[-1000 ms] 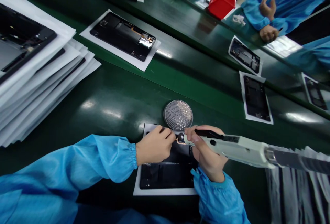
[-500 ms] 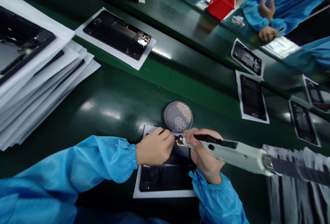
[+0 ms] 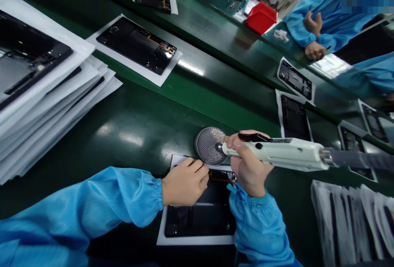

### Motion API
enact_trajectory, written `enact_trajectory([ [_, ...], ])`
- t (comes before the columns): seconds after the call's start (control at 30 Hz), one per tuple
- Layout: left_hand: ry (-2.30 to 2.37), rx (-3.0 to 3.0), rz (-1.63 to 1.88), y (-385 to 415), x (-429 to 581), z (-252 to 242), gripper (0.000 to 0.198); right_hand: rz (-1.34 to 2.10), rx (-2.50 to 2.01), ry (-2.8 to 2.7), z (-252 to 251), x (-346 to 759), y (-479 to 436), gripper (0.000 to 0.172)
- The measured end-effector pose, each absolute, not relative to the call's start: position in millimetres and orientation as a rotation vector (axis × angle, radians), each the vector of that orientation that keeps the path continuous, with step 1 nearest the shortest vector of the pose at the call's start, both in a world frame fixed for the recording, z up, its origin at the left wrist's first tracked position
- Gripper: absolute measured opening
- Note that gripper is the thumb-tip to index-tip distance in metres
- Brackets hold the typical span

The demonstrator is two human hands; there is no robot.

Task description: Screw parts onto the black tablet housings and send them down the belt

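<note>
My right hand (image 3: 250, 164) is wrapped round a white electric screwdriver (image 3: 286, 152), whose tip is over a round dimpled metal dish (image 3: 211, 146) of small screws. Just below the dish lies a black device housing (image 3: 200, 220) on a white sheet (image 3: 197, 240). My left hand (image 3: 185, 181) rests on the housing's upper left part, its fingers curled together; whatever is under the fingertips is hidden. Small metal and orange parts show at the housing's top edge, between my hands.
Stacked housings with white sheets (image 3: 61, 103) stand at the left, another stack (image 3: 351, 222) at the lower right. More housings (image 3: 138, 45) lie on the green line beyond. Across it are a red bin (image 3: 261, 17) and a person's hands (image 3: 314, 37).
My right hand has lifted the screwdriver off the housing, up to the dish. My left hand has stayed on the housing. Housings on the line have shifted slightly in view.
</note>
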State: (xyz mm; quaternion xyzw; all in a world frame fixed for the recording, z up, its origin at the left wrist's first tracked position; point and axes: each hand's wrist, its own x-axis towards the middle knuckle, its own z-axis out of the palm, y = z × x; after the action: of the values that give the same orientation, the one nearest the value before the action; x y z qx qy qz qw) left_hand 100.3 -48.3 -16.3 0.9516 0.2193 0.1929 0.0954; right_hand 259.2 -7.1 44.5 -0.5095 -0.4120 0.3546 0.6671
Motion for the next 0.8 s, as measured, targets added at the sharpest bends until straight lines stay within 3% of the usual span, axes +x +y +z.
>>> enact_trajectory([
  [0.5,0.657,2.828,0.532,-49.9,100.5,-15.4,0.025,0.815,-1.163,-0.976,36.2,262.0,-6.2,0.023],
  [0.8,0.704,2.78,0.51,-55.0,100.8,-12.9,0.039,0.787,-1.182,-0.947,34.5,257.9,-3.3,0.022],
])
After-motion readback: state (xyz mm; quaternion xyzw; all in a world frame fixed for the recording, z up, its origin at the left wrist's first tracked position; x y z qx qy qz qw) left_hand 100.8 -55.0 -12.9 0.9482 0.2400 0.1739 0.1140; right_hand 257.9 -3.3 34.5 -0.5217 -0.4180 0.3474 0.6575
